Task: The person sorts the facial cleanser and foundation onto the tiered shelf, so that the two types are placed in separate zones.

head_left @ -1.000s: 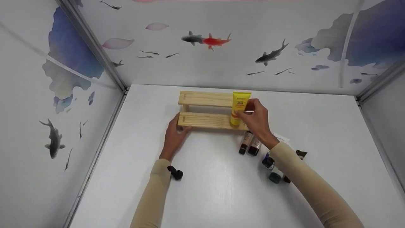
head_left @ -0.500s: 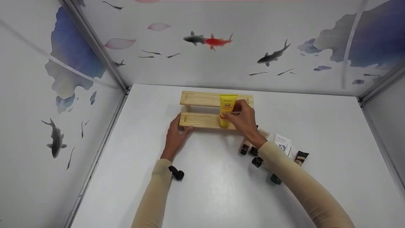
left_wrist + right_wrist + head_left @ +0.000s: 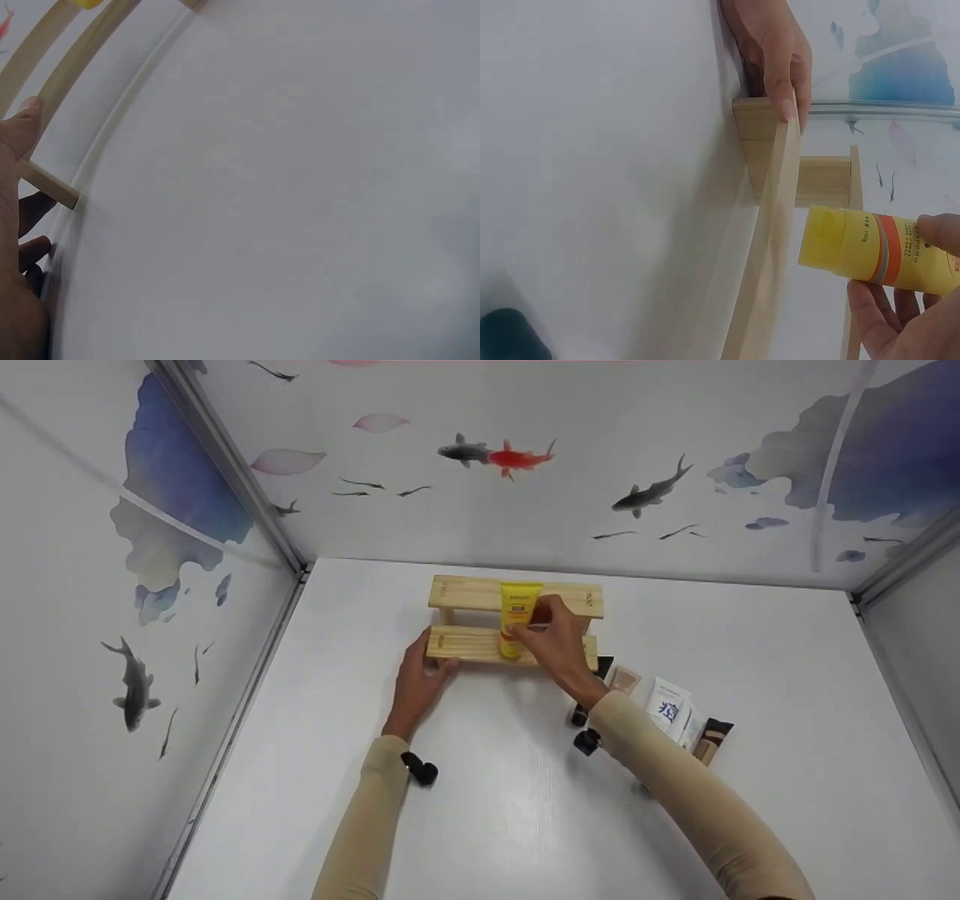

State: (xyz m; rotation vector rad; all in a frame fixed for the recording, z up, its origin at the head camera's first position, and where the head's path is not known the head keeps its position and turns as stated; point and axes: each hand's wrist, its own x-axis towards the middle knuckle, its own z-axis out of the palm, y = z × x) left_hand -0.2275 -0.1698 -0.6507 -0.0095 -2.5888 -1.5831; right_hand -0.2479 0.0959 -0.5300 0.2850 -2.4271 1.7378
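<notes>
A yellow squeeze tube (image 3: 519, 606) stands cap-down over the lower step of a two-step wooden rack (image 3: 469, 643). My right hand (image 3: 559, 649) pinches it between thumb and fingers. In the right wrist view, the tube's yellow cap (image 3: 823, 238) is right beside the lower plank (image 3: 769, 232); I cannot tell whether they touch. My left hand (image 3: 420, 682) grips the left end of that lower plank. Its thumb (image 3: 28, 120) lies along the plank's front edge in the left wrist view, with other fingers lower, behind the leg (image 3: 49, 184).
Several tubes lie on the white table (image 3: 487, 810) right of the rack: a white one (image 3: 664, 701), a brown one with a black end (image 3: 711, 742) and a beige one (image 3: 624, 679). My right sleeve partly covers them. A printed wall (image 3: 525, 525) rises behind the rack.
My right hand has carried the yellow tube leftward along the lower step, from near its right end to about its middle. The left hand keeps its grip on the rack.
</notes>
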